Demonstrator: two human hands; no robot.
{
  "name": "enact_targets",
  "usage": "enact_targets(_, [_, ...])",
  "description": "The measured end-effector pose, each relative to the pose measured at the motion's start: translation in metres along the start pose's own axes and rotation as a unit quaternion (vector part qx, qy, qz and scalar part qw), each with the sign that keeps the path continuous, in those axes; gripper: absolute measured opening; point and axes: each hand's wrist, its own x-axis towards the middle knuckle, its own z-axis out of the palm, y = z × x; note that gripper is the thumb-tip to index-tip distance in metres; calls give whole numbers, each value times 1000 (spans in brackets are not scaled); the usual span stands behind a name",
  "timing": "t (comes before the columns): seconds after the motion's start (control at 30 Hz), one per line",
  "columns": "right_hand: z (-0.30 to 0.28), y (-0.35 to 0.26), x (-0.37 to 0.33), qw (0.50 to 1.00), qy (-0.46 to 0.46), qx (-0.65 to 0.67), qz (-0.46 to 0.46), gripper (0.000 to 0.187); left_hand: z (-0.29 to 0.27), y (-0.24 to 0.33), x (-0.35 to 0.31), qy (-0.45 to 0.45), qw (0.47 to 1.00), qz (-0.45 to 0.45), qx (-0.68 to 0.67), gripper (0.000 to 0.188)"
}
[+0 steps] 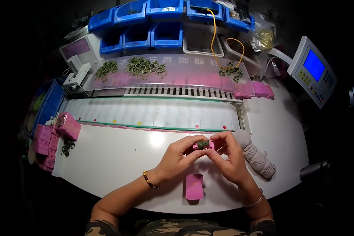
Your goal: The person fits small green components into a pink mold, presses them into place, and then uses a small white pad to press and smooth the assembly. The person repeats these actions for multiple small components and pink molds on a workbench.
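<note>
Both my hands meet over the white table, holding a small pink rubber mold piece [211, 145] between thumbs and fingers. A dark green wax piece [203, 145] lies on its top face. My left hand [178, 154] grips the left end, with the fingers curled behind and the thumb in front. At the other end, my right hand [229, 158] pinches with thumb and fingertips. Just below my hands, a flat pink mold half [193, 188] with a notched right edge and a small yellow dot lies on the table.
A grey cloth bundle [255, 153] lies beside my right hand. Beyond my hands runs a white slotted conveyor [157, 112]. Green wax rings [141, 67] sit on a clear shelf. Pink mold blocks [43, 141] are stacked left; blue bins [166, 34] line the back; a control panel [313, 70] stands right.
</note>
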Motion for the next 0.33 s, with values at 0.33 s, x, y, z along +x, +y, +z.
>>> enact_targets(0.33, [1,9,-4,998,-33,13,48,18,-5,24,2,-69,989,-118,66,44])
